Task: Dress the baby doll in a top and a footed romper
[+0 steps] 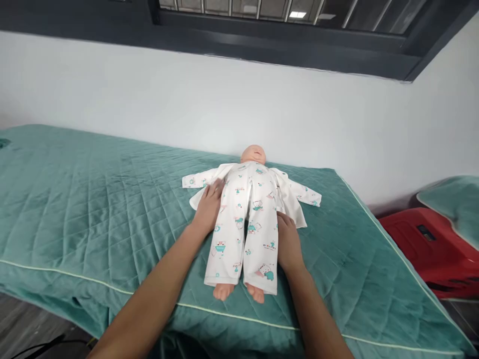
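A baby doll (253, 154) lies on its back on a green quilted bed (93, 199), head toward the wall, bare feet toward me. It wears white printed trousers (243, 229), and a matching white jacket (292, 197) is spread open under it. My left hand (208, 205) rests flat, fingers stretched out, on the doll's hip at the jacket's left flap. My right hand (288, 242) lies along the outer side of the other trouser leg, its fingers touching the jacket's hem.
A white wall runs behind the bed under a dark window frame. A red object (430, 249) with a green cover stands right of the bed. The bed's front edge has a pale piped seam. Grey floor shows at the lower left.
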Motion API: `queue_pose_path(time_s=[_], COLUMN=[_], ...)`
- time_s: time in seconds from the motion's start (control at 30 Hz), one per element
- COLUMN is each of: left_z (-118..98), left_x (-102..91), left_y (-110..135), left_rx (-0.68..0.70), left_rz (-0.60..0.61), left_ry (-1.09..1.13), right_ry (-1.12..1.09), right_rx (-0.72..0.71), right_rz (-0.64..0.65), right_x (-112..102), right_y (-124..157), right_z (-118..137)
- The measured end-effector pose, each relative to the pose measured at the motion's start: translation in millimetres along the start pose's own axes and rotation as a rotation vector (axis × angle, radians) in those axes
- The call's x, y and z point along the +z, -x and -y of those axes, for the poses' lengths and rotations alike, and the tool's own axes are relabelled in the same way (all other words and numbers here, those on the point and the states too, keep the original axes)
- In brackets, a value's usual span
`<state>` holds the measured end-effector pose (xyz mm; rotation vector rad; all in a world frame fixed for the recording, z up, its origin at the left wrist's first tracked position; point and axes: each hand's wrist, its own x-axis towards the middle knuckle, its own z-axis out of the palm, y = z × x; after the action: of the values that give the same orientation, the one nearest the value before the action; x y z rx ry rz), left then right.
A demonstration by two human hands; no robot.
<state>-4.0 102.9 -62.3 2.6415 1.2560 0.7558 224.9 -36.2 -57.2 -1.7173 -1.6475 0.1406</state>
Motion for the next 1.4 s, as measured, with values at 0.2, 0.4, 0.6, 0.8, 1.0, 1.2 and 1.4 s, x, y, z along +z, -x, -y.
queue_pose_path(time_s=[0.2, 0.4, 0.6, 0.8, 1.0, 1.2, 1.4], left_z=[-16.1, -25.0, -27.5, -31.3, -29.0, -18.8, -2.9], left_x=[-13.8, -19.2, -17.1, -18.4, -20.3, -24.6, -20.3], left_y=[29.1, 17.3, 4.3, 3.3, 16.9, 52.6, 69.6], left_rx=[0.200, 0.118, 0.027, 0.022, 0.062, 0.196, 0.119], left_rz=[0.120, 0.177, 0.264, 0.219, 0.141, 0.123, -0.019], left_ry=[0.209, 0.331, 0.324, 0.337, 0.223, 0.121, 0.164], right_ry=[0.194, 0.223, 0.069, -0.032, -0.010, 0.097, -0.064], right_rx=[-0.110, -0.131, -0.153, -0.114, -0.134, -0.224, -0.193], right_rz=[0.120, 0.186, 0.188, 0.262, 0.194, 0.249, 0.164], right_x=[-4.8, -2.3, 0.5, -7.4, -9.1, -15.7, -28.4], right_y=[8.2, -12.1, -28.3, -14.3, -2.5, 6.3, 24.2], right_z=[6.0, 6.8, 3.9, -0.2, 0.4, -1.8, -14.0])
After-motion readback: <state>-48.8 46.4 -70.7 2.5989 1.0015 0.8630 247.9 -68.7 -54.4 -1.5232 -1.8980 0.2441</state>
